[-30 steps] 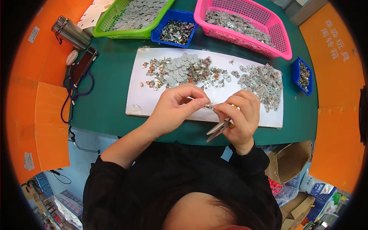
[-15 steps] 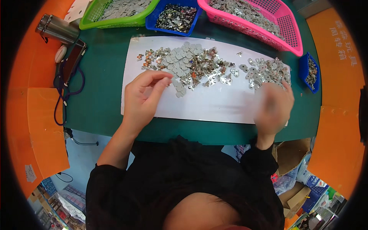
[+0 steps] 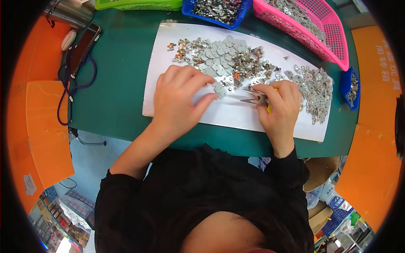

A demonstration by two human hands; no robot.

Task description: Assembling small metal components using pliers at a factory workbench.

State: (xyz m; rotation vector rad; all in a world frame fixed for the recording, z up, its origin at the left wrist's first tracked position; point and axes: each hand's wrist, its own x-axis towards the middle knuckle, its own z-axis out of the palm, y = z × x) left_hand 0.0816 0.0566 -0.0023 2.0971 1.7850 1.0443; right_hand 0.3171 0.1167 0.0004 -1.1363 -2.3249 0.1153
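My right hand point(image 3: 282, 105) is closed around needle-nose pliers point(image 3: 258, 98) with yellow handles. Their metal jaws are spread and point left, just above the white board point(image 3: 236, 114). Close by on the left, my left hand point(image 3: 179, 95) has its thumb and forefinger apart, beside a few flat grey metal plates point(image 3: 219, 90); I see nothing gripped between them. Beyond both hands lies a heap of grey plates point(image 3: 219, 55), mixed with shiny small metal parts point(image 3: 249, 63). A second pile of small metal pieces point(image 3: 314, 90) spreads to the right of the pliers.
Along the far edge of the green table point(image 3: 114, 84) stand a green basket point(image 3: 143, 5), a blue tray point(image 3: 228, 24) and a pink basket point(image 3: 303, 44). A small blue bin point(image 3: 346, 80) sits at the right. Metal flask point(image 3: 69, 14) and purple cord point(image 3: 90, 76) lie left.
My right hand has moved left from the right-hand pile, and the pliers now show clearly in it. The left hand has shifted right, its thumb and forefinger now apart. The whole view has shifted.
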